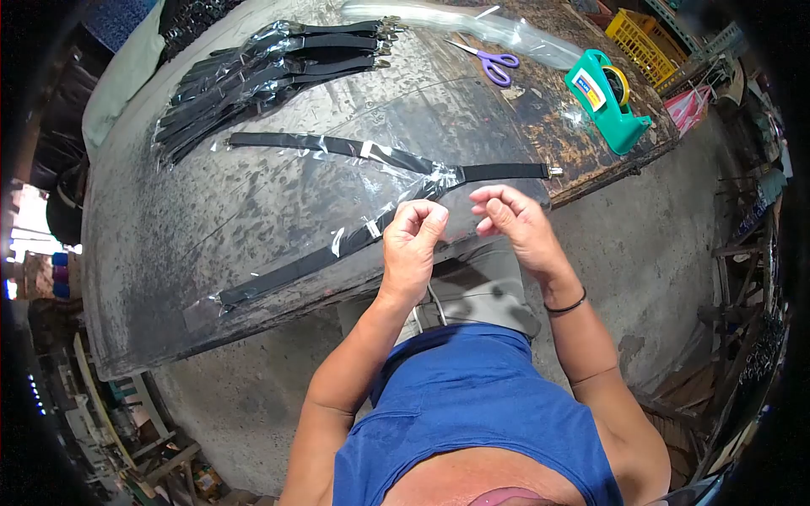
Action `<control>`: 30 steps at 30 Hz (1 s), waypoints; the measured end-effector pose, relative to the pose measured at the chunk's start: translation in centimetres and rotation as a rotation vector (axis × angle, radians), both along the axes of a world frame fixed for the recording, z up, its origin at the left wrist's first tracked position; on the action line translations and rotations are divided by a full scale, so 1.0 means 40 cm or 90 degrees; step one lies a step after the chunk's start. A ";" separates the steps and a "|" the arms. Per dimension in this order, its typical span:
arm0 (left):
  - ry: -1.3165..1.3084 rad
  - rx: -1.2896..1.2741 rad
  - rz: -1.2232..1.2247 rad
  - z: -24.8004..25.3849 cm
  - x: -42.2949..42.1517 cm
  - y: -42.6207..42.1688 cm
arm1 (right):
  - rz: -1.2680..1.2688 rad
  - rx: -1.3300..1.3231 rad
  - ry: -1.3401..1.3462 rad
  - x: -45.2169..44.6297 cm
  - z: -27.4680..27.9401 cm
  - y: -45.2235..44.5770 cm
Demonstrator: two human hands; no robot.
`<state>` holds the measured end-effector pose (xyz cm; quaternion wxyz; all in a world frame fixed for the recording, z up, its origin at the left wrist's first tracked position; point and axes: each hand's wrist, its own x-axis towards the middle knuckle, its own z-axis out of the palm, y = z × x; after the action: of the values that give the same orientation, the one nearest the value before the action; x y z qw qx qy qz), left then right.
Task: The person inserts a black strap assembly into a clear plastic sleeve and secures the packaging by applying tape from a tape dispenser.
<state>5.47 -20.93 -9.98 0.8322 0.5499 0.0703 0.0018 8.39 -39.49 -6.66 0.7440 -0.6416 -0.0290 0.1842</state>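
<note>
A pair of black Y-shaped suspenders [506, 172] lies spread on the table, its two long straps reaching left and its short strap right, with metal clips at the ends. Clear plastic wraps part of the straps. My left hand [412, 246] is closed in a pinch just above the near strap, close to where the straps join; whatever it pinches is too small to make out. To its right, my right hand [525, 234] hovers near the table's front edge, fingers loosely curled and apart, with nothing visible in them.
A pile of black suspenders [253, 80] in plastic lies at the back left. Clear plastic sleeves [472, 32], purple-handled scissors [496, 65] and a green tape dispenser [620, 122] are at the back right of the worn table [160, 278]. A yellow crate [641, 44] stands beyond.
</note>
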 end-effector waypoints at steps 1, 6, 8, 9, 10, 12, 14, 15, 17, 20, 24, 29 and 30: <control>-0.010 -0.003 0.001 -0.010 0.000 -0.001 | -0.002 0.000 -0.001 -0.005 -0.005 0.009; -0.040 0.022 0.009 -0.007 -0.008 -0.007 | -0.004 0.010 -0.051 -0.010 -0.019 0.047; -0.083 0.083 -0.010 -0.005 -0.010 -0.004 | -0.023 -0.043 -0.097 0.000 -0.012 0.051; -0.084 0.083 -0.006 0.001 -0.011 0.001 | -0.019 -0.043 -0.098 0.010 -0.008 0.047; -0.118 0.187 -0.014 0.012 -0.011 0.008 | -0.018 -0.096 -0.135 0.022 -0.004 0.041; -0.189 0.396 -0.028 0.035 -0.006 0.030 | -0.030 -0.167 -0.175 0.050 0.005 0.035; -0.292 0.596 0.033 0.048 0.024 0.061 | -0.021 -0.210 -0.211 0.094 0.028 0.023; -0.394 0.796 0.094 0.052 0.041 0.075 | -0.008 -0.227 -0.221 0.123 0.036 0.013; -0.417 0.842 0.071 0.040 0.073 0.097 | 0.083 -0.296 -0.255 0.178 0.051 0.004; -0.449 1.040 -0.072 0.008 0.108 0.118 | 0.139 -0.296 -0.253 0.243 0.042 0.012; -0.408 1.050 -0.126 -0.026 0.110 0.125 | 0.289 -0.338 -0.228 0.307 0.018 0.031; -0.392 1.027 -0.132 -0.020 0.106 0.125 | 0.431 -0.404 -0.261 0.346 0.012 0.063; -0.390 1.021 -0.131 -0.020 0.106 0.126 | 0.434 -0.405 -0.260 0.353 0.011 0.066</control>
<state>9.71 -15.91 -10.79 0.1710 0.9502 -0.2295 0.1236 22.52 -36.84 -6.22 0.3887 -0.8133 -0.3239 0.2872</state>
